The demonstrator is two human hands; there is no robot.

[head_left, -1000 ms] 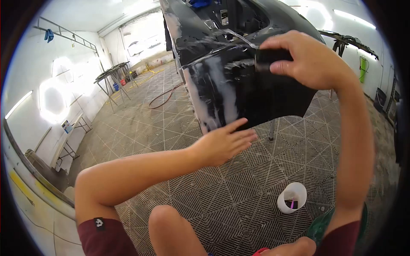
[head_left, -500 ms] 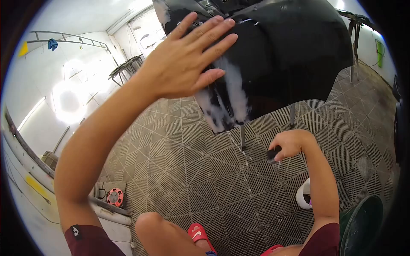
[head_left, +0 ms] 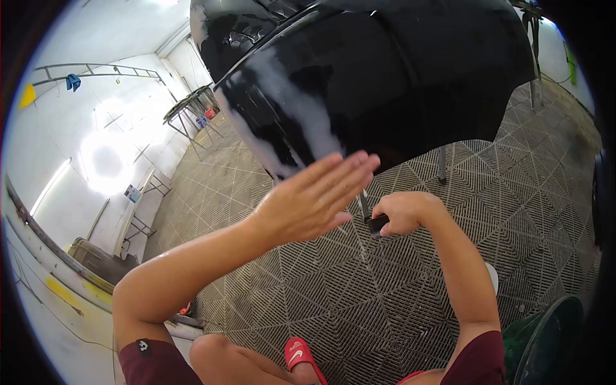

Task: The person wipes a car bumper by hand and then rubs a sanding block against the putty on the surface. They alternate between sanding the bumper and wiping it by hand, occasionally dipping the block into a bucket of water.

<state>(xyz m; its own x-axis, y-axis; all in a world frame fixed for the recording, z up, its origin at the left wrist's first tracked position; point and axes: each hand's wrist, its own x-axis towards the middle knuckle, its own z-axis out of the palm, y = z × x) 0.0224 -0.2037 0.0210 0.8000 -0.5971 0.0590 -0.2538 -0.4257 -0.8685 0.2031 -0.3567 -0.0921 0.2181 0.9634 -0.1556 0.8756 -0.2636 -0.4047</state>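
Wall light [head_left: 106,138] is totally blown out, well left of the left hand [head_left: 308,202]. Heavy fisheye too, black corners all round.

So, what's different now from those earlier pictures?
The right hand, high at the black panel a second ago, has come down below its lower edge. The left hand went up, then dropped back near that edge. Nothing was visibly taken up or let go: the right hand still grips the dark block, the left stays open, and pale patches remain on the panel.
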